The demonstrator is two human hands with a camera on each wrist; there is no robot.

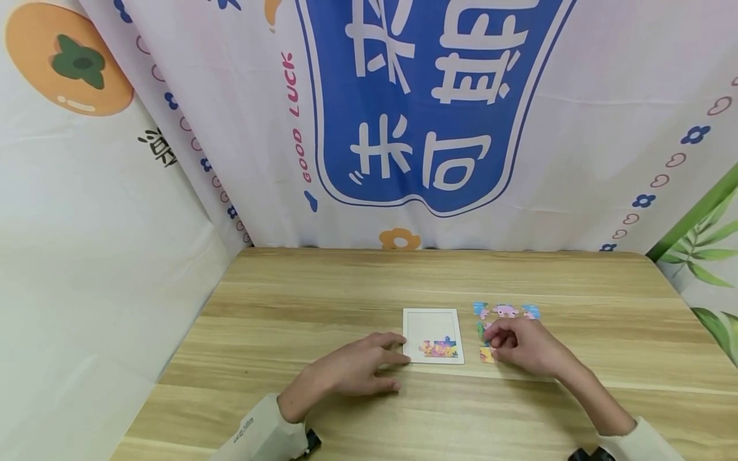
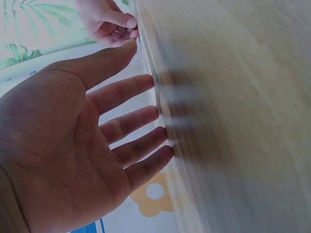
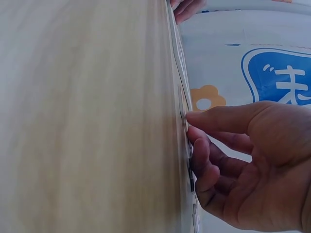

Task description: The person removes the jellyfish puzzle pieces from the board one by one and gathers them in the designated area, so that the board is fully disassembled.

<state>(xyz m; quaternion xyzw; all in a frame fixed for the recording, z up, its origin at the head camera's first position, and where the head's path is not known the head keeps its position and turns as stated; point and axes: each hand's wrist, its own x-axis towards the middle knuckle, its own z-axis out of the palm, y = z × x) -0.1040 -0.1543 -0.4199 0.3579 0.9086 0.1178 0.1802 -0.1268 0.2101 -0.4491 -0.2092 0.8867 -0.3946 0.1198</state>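
Note:
A white puzzle tray [image 1: 416, 326] lies flat on the table, with joined colourful jigsaw pieces [image 1: 441, 349] in its lower right part. My left hand [image 1: 360, 365] rests at its left edge, fingers spread and fingertips touching the rim. In the left wrist view those fingers [image 2: 129, 121] look nearly straight. To the tray's right, my right hand [image 1: 527, 346] is low over loose pieces, thumb and curled fingers [image 3: 201, 150] down at table level. A yellow piece [image 1: 487, 355] shows by the thumb. The hand covers part of the group; whether it pinches a piece is hidden.
Beyond the right hand lies a row of loose pieces, a pink one [image 1: 505, 311] between two blue-and-pink ones. The wood-grain table [image 1: 323, 288] ends at a printed cloth backdrop [image 1: 277, 211]. A pale cloth [image 1: 115, 256] hangs along the left side.

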